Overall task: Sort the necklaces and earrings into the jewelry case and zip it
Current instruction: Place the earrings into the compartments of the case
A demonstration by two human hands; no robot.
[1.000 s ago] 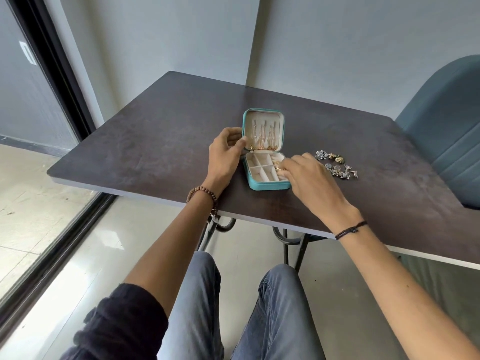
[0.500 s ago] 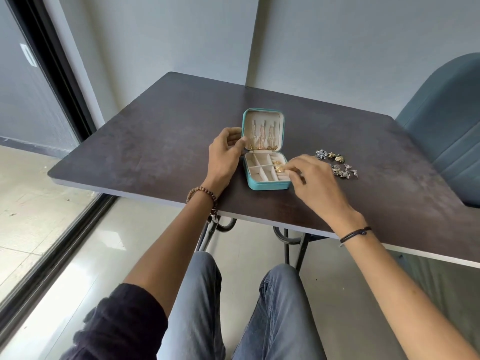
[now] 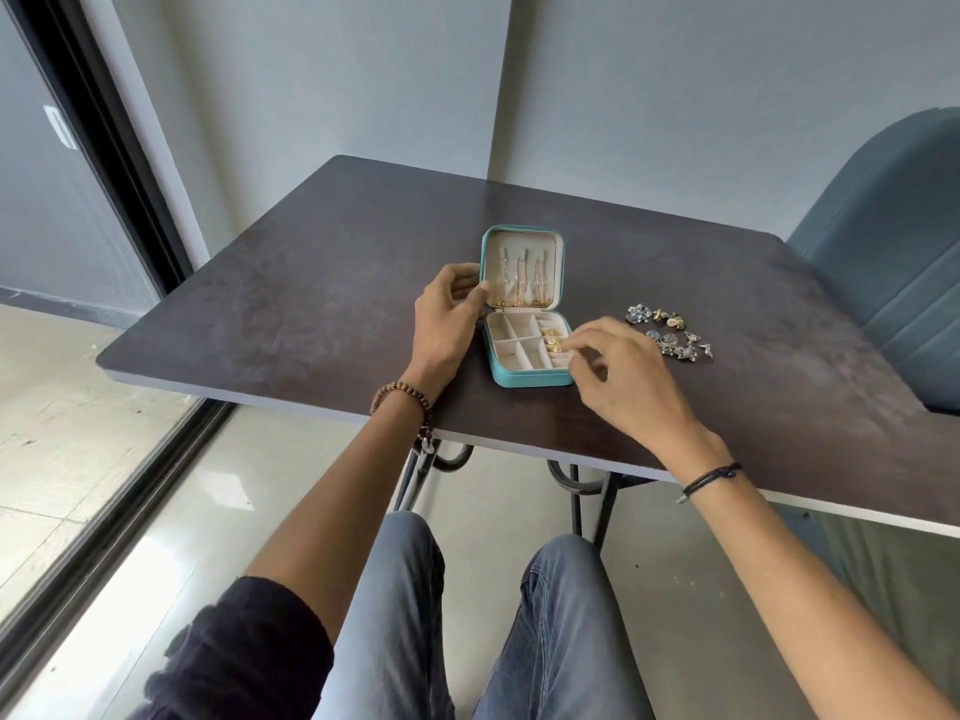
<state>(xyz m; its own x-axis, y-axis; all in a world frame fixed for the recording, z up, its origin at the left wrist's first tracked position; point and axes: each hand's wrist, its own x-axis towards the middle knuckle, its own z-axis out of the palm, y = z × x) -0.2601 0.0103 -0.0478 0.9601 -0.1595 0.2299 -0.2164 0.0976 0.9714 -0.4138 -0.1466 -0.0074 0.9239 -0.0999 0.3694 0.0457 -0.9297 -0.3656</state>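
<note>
A small teal jewelry case [image 3: 530, 379] lies open on the dark table [image 3: 291, 314], its lid [image 3: 522, 267] upright with gold necklaces [image 3: 519, 283] hanging inside. My left hand [image 3: 447, 319] grips the lid's left edge, thumb on its inner face. Gold earrings [image 3: 551, 341] sit in the right compartments of the cream tray. My right hand [image 3: 618, 376] hovers at the case's right edge, its fingertips touching the gold pieces; whether they pinch one is unclear. A heap of silver and gold earrings [image 3: 670, 332] lies on the table to the right of the case.
A blue upholstered chair [image 3: 893, 252] stands at the table's right end. Grey walls meet in a corner behind the table. A dark-framed glass door [image 3: 78, 148] runs along the left. My knees in jeans are under the near table edge.
My right hand has drawn back to the right from over the tray, uncovering the gold earrings in it. My left hand has kept its hold on the lid.
</note>
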